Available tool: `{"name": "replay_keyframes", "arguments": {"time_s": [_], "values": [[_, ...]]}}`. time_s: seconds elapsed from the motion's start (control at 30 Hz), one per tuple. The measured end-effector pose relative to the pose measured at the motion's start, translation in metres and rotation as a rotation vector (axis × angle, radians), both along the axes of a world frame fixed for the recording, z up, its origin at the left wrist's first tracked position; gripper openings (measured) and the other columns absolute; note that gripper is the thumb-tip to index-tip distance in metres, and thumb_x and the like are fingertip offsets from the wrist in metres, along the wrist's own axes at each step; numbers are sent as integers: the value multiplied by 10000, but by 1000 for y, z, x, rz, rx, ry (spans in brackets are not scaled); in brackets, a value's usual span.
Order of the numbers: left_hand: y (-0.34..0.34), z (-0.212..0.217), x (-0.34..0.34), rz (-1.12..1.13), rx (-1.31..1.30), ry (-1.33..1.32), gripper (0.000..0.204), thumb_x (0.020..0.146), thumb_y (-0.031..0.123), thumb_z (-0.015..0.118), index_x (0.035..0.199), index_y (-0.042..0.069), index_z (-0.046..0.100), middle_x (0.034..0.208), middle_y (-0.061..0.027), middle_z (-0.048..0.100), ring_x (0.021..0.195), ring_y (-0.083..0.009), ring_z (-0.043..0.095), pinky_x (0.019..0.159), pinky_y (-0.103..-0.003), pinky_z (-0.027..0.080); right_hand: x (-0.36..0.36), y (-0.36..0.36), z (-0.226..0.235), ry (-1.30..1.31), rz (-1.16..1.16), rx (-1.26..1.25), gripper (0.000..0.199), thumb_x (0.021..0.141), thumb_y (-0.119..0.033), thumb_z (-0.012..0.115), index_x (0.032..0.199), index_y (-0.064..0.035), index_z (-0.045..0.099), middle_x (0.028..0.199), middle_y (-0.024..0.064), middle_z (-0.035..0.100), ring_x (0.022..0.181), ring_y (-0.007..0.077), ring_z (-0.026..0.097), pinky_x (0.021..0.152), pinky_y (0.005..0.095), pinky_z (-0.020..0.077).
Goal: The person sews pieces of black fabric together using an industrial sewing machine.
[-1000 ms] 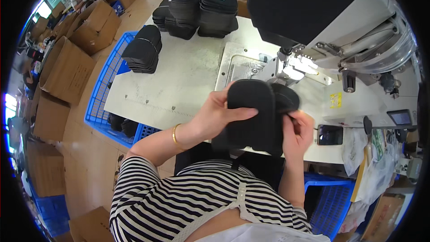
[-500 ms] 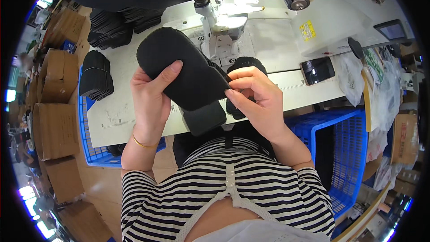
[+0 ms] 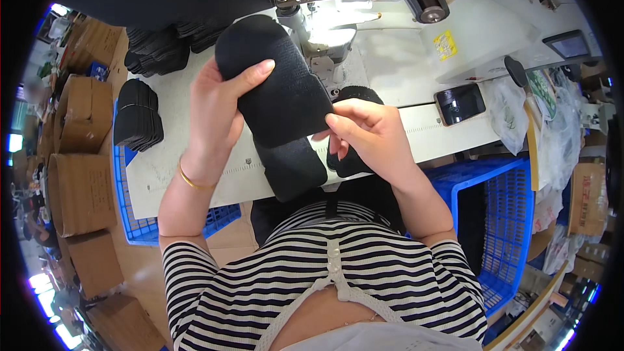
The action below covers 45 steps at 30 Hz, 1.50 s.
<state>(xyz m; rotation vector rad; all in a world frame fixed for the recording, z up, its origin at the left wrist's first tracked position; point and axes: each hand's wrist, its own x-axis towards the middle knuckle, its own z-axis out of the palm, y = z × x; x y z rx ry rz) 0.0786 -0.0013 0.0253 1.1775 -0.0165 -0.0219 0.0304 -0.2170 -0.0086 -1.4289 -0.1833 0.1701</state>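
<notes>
A flat black padded fabric piece (image 3: 279, 94), rounded at its far end and notched along the right side, is held tilted above the table. My left hand (image 3: 218, 104) grips its left edge, thumb on top and fingers underneath. With thumb and fingertips my right hand (image 3: 370, 133) pinches the near right corner. Below it, another black piece (image 3: 296, 172) lies at the table's front edge, partly covered. Black pieces (image 3: 351, 162) also lie beneath my right hand, mostly hidden. Beyond stands a lit sewing machine (image 3: 325, 65).
Stacked black pieces (image 3: 156, 52) and a tied bundle (image 3: 138, 114) sit at the left of the white table (image 3: 403, 120). A phone (image 3: 459, 104) and plastic bags (image 3: 507, 114) lie at the right. Blue crates (image 3: 507, 221) flank my seat; cardboard boxes (image 3: 81, 182) line the left.
Both hands still hold the black fabric piece. My left hand has shifted slightly up and right, carrying the piece's rounded end nearer the machine; the piece now stands steeper.
</notes>
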Motion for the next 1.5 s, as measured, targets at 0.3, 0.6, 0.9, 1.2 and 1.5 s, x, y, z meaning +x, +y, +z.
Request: {"name": "replay_keyframes", "arguments": {"time_s": [0.3,0.6,0.9,1.2,1.5], "values": [[8,24,63,15,415,-169,189,748,-23,804,906,22,710,861,-41,696,787,-126,649,736,-264,524,41,13,12,3,-3,144,172,928,-89,601,984,67,646,824,189,730,575,108,626,517,227,498],[7,19,71,15,398,-165,181,735,-26,803,879,35,712,858,-29,698,766,-123,647,719,-268,524,38,21,8,-15,-96,143,159,908,-49,597,1009,57,661,824,131,733,612,78,627,552,217,503],[1,12,28,324,1029,-814,315,721,61,844,994,-11,703,1003,-96,681,903,-190,643,816,-317,509,38,21,7,-79,-76,169,134,897,-51,619,974,45,673,850,76,726,682,50,626,598,206,501],[2,4,17,-74,1006,-1030,344,725,43,808,1044,-5,689,1037,-117,664,916,-263,655,801,-340,534,25,33,-8,-147,-24,323,306,948,-86,539,1210,56,606,1066,81,679,974,114,639,868,276,528],[-9,-4,6,217,1298,-1463,396,591,-19,673,983,-48,715,991,-125,677,901,-289,679,759,-365,589,8,52,-10,-43,89,640,391,956,-21,452,1330,71,513,1275,140,607,1180,187,582,1002,345,504]]}}
